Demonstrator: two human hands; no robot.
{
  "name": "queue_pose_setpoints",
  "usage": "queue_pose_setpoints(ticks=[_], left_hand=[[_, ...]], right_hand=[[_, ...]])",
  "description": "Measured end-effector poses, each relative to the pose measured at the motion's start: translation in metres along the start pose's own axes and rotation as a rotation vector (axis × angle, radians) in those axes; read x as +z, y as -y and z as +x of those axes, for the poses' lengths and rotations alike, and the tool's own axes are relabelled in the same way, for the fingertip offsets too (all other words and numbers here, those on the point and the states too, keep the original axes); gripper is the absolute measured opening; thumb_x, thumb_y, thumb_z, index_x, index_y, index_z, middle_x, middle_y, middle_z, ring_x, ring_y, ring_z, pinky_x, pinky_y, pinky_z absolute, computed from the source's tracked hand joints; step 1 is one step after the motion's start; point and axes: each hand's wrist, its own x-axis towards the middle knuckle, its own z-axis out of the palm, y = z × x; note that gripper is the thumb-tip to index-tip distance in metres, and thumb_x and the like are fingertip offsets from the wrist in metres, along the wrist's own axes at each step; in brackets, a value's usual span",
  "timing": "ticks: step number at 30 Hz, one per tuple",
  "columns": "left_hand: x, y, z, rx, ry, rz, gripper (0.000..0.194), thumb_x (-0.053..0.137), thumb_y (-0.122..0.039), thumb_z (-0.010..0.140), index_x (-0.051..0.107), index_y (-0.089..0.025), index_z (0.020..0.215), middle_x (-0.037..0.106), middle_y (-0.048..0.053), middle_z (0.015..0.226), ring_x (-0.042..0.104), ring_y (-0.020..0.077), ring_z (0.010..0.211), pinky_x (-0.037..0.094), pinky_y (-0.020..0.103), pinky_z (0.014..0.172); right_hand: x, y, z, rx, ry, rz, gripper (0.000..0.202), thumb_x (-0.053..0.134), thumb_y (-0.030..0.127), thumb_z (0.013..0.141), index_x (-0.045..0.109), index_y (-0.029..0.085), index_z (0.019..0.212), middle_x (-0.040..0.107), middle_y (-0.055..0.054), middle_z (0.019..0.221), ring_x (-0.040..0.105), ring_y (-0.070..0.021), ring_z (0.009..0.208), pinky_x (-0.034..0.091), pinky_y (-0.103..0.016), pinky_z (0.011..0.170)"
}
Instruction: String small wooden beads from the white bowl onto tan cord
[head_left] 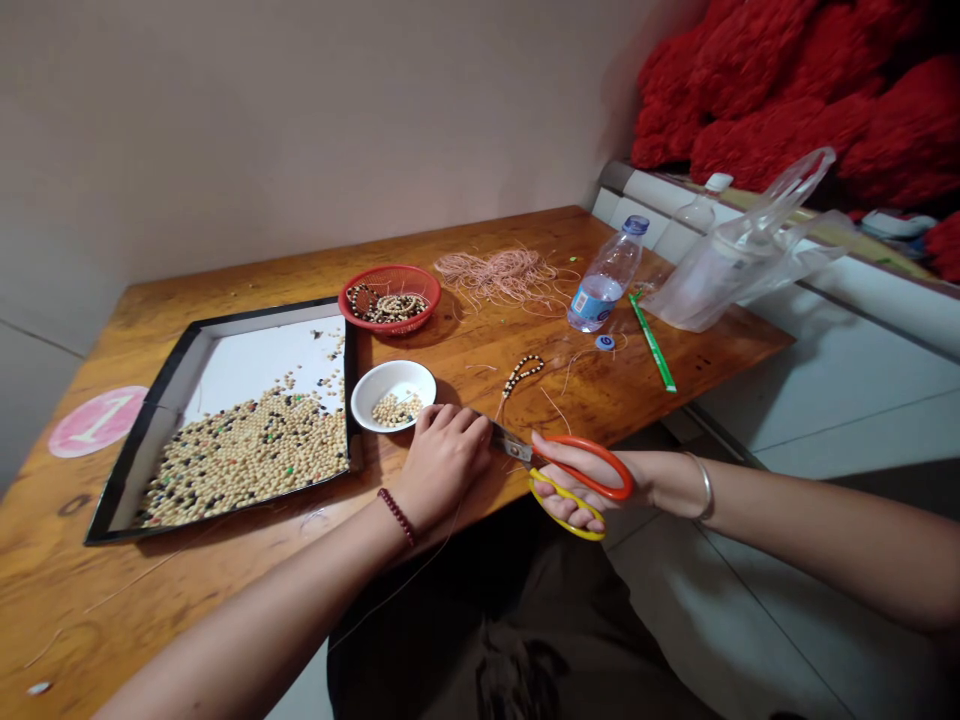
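Right hand (564,482) around scissors' (517,450) 2 spread handles (624,482), left hand (446,458) curled beside blades (507,440)

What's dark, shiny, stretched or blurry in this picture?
Head view: the lap sinks into shadow; head view: pale highlights catch the plastic bag; head view: the left forearm looks stretched, perhaps by a wide-angle lens; head view: the scissors show little blur.
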Motion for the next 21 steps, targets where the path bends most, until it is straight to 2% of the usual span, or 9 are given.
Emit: queue_pose_setpoints(ticks=[11,21], left_hand=[[-0.0001,0.001,-0.0009,0.006,0.027,-0.003,0.005,0.05,-0.022,0.092,0.052,-0.019,0.088,0.059,0.003,0.091,0.048,0.0221,0.09,0.035,0.041,0.091],[-0.0023,0.0003,0.0005,0.004,0.026,-0.017,0.004,0.051,-0.021,0.09,0.053,-0.019,0.086,0.059,0.003,0.089,0.048,0.0219,0.089,0.036,0.041,0.089]], right_hand=[[-0.004,-0.0029,0.0057,0.039,-0.048,-0.026,0.078,0.011,0.095,0.065,0.034,0.02,0.072,0.036,0.006,0.05,0.032,-0.0059,0.035,0.027,-0.019,0.035],[0.0025,-0.0006,0.0024,0.056,-0.075,-0.049,0.072,0.01,0.089,0.073,0.033,0.021,0.073,0.035,0.007,0.05,0.031,-0.0063,0.036,0.027,-0.018,0.037]])
